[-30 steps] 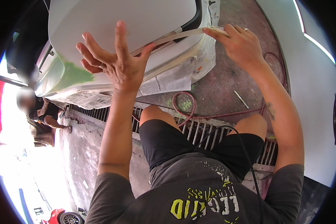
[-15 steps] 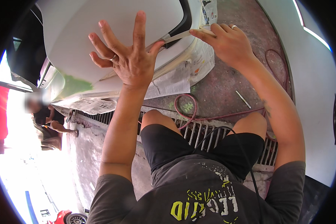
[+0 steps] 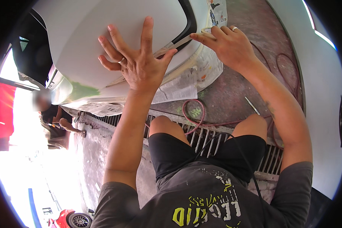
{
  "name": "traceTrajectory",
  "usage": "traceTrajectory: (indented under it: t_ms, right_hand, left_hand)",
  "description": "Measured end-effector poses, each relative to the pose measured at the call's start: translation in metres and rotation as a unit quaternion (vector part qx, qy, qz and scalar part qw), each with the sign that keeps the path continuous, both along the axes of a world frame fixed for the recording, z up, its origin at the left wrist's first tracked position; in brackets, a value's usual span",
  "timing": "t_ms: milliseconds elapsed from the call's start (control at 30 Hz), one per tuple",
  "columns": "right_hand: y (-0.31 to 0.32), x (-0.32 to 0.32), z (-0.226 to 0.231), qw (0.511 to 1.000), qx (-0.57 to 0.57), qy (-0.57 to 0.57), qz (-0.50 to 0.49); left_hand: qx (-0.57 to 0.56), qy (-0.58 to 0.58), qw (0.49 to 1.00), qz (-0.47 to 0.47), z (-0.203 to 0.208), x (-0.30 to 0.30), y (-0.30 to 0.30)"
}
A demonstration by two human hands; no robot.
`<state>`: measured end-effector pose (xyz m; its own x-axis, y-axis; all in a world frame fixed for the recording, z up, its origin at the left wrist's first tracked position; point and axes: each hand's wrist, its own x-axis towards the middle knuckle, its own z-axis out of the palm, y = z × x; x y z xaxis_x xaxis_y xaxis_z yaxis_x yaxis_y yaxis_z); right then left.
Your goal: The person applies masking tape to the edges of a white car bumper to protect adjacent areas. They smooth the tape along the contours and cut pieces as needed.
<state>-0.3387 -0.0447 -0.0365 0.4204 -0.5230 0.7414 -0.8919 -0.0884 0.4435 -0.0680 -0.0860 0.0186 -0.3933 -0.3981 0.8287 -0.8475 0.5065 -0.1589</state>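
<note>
left hand [image 3: 142,71], fingers splayed, has slid toward the right hand [image 3: 231,46], thumb on pale tape [image 3: 182,41] by the dark trim [image 3: 191,22] of a car [image 3: 79,41], the right pinching its far end, apparent taping that next wants steady tension

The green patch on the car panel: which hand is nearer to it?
Left. The left hand is spread over the car panel, up and right of the green patch; the right hand is farther right, holding a pale strip.
</note>
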Motion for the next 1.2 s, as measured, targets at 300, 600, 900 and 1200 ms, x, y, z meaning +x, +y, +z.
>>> traceTrajectory:
  t_ms: [300,600,900,1200]
  right_hand:
    - [-0.007,-0.007,0.006,0.999,0.002,-0.018,0.044]
    - [0.03,-0.061,0.113,0.956,0.224,-0.092,0.165]
    - [0.107,-0.127,0.048,0.969,0.169,-0.182,-0.009]
    - [0.166,0.015,-0.104,0.767,0.189,-0.613,0.027]
  left_hand:
    - [-0.008,-0.033,0.999,0.009,-0.003,-0.021,0.001]
    - [0.012,-0.111,0.993,0.025,0.012,-0.029,0.001]
    - [-0.021,-0.084,0.992,0.094,0.001,-0.02,-0.003]
    - [-0.033,-0.013,0.999,-0.04,-0.007,0.013,-0.019]
